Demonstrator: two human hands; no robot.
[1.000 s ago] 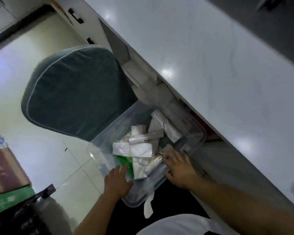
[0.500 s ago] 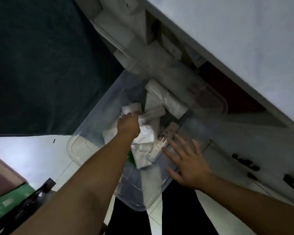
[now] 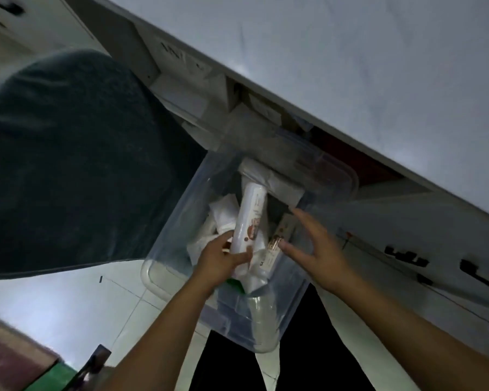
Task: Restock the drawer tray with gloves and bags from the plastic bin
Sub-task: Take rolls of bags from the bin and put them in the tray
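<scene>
A clear plastic bin (image 3: 164, 273) sits on my lap under the white counter, holding several white packs and rolls. My left hand (image 3: 219, 261) grips the lower end of a long white pack with brown print (image 3: 250, 218), lifted above the other packs. My right hand (image 3: 315, 246) hovers over the bin's right side with fingers spread, holding nothing, beside a narrow printed pack (image 3: 275, 246). A folded white pack (image 3: 271, 182) lies at the bin's far end. The open drawer (image 3: 187, 100) with pale boxes shows just under the counter edge.
A dark green cushioned chair back (image 3: 74, 165) stands left of the bin. The white counter (image 3: 350, 80) overhangs on the right, with cabinet fronts and black handles (image 3: 407, 259) below it. A brown and green box (image 3: 14, 359) sits on the pale tiled floor at lower left.
My left hand has gone from the bin's near rim into the bin, taken hold of the long white pack and raised it. My right hand has lifted off the contents and spread.
</scene>
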